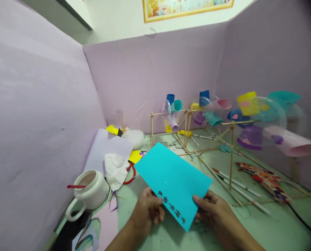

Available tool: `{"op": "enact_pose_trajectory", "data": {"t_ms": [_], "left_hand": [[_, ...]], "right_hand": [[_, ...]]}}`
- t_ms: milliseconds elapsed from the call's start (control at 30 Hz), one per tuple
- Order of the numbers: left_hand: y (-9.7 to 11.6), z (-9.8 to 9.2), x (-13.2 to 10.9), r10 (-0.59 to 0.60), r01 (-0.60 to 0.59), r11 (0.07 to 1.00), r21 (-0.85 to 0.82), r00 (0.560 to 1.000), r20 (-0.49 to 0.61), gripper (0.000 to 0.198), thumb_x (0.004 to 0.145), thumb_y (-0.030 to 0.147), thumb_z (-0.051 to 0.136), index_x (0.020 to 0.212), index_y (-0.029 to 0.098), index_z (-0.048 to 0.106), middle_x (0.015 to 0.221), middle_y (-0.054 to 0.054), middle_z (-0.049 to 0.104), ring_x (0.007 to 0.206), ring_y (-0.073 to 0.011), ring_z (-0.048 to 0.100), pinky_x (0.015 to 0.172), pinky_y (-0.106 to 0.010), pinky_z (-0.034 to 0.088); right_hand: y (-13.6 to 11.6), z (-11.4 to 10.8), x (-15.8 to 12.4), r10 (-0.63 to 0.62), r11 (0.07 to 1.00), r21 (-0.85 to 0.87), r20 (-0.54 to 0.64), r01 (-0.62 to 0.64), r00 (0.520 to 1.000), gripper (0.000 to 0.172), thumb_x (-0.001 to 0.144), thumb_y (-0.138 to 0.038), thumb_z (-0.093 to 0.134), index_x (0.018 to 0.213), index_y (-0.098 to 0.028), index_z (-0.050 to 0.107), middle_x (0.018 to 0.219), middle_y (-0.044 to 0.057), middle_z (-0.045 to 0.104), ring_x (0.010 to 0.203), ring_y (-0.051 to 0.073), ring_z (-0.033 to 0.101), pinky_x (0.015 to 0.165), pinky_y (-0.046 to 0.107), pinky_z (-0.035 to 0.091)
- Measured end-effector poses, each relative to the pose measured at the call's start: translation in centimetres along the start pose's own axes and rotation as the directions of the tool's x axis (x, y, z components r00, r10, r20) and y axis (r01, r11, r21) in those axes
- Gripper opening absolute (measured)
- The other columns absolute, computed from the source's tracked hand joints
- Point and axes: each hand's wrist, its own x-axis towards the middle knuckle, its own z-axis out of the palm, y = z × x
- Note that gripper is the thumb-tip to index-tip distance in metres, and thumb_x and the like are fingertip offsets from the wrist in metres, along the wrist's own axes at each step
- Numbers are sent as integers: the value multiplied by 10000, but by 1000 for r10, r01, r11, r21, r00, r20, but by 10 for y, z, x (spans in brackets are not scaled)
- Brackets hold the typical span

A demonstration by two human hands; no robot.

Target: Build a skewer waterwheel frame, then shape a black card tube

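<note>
A bright turquoise sheet of card (172,176) is held up at a tilt above the green table, a row of dark handwritten characters along its lower edge. My left hand (148,211) grips its lower left edge, fingers curled and partly behind it. On the lower right edge, my right hand (211,212) pinches the card with the thumb on its face and the fingers underneath. Behind the card stands a frame of thin wooden sticks (188,130), which carries clear discs with coloured paper cups, such as a pink cup (291,139) and a purple cup (251,136).
At left are a white mug (91,190) with a red stick in it, crumpled tissue (115,170), scissors (83,232) and red-handled scissors (130,173). White pens (244,191) and a patterned glue gun (266,179) with a cable lie at right. Lilac panels (150,76) enclose the table.
</note>
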Motion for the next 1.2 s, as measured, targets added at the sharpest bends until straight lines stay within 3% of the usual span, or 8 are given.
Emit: {"op": "enact_pose_trajectory", "data": {"t_ms": [100, 233, 433, 600, 700, 833, 1033, 1200], "left_hand": [[-2, 3, -1, -20, 17, 999, 50, 998, 64, 424, 499, 217, 575, 903, 97, 530, 629, -17, 625, 304, -59, 448, 288, -173, 242], [3, 3, -1, -64, 61, 991, 122, 998, 28, 598, 424, 120, 484, 1021, 136, 470, 742, -1, 653, 293, -40, 414, 297, -182, 247], [3, -7, 10, -92, 99, 983, 156, 994, -56, 542, 428, 125, 469, 970, 145, 477, 704, 17, 635, 308, -42, 380, 323, -206, 245], [2, -4, 14, -152, 164, 978, 127, 983, -99, 488, 409, 64, 438, 887, 148, 491, 579, 51, 593, 322, -48, 344, 337, -203, 235], [4, 0, 11, -191, 210, 967, 144, 972, -134, 457, 417, 37, 396, 848, 149, 496, 548, 64, 574, 327, -44, 333, 343, -195, 223], [5, 1, 8, -189, 223, 956, 190, 965, -182, 430, 481, 21, 397, 877, 147, 507, 553, 70, 570, 339, -40, 329, 351, -185, 233], [12, 0, 5, -210, 243, 945, 220, 964, -163, 382, 528, 8, 416, 867, 135, 537, 581, 62, 561, 344, -38, 347, 352, -180, 263], [9, -2, 9, -136, 168, 963, 212, 978, -160, 320, 523, 18, 405, 785, 125, 554, 545, 55, 554, 316, -32, 349, 327, -175, 254]], "right_hand": [[-18, 36, 16, -126, 990, -65, 17, 127, 992, 417, 486, -349, 771, 816, -180, 581, 695, 34, 635, 555, 183, 600, 501, 316, 518], [-57, 119, 60, -303, 949, -58, 92, 309, 949, 189, 643, -204, 651, 779, -168, 525, 688, -1, 580, 550, 125, 575, 483, 254, 528], [-93, 250, 138, -329, 933, -118, 102, 340, 939, 99, 795, -104, 498, 858, -172, 464, 743, 4, 579, 684, 98, 605, 601, 180, 549], [-84, 311, 168, -180, 906, -346, 204, 243, 962, 208, 908, -170, 426, 1107, -129, 469, 925, 36, 591, 758, 83, 604, 623, 193, 509], [-77, 322, 171, 39, 819, -561, 267, 122, 963, 261, 916, -300, 458, 1089, -118, 527, 938, 41, 605, 732, 99, 599, 630, 260, 512], [-73, 308, 176, 226, 624, -774, 315, 112, 922, 395, 911, -407, 405, 765, -104, 612, 617, 36, 605, 513, 108, 561, 486, 240, 472], [-74, 273, 186, 202, 349, -878, 412, 327, 889, 355, 870, -345, 477, 616, -123, 587, 431, 6, 546, 393, 93, 510, 467, 224, 463], [-75, 250, 180, 184, 12, -883, 463, 469, 867, 220, 643, -294, 711, 557, -119, 608, 461, 30, 579, 495, 156, 579, 540, 283, 490]]}}
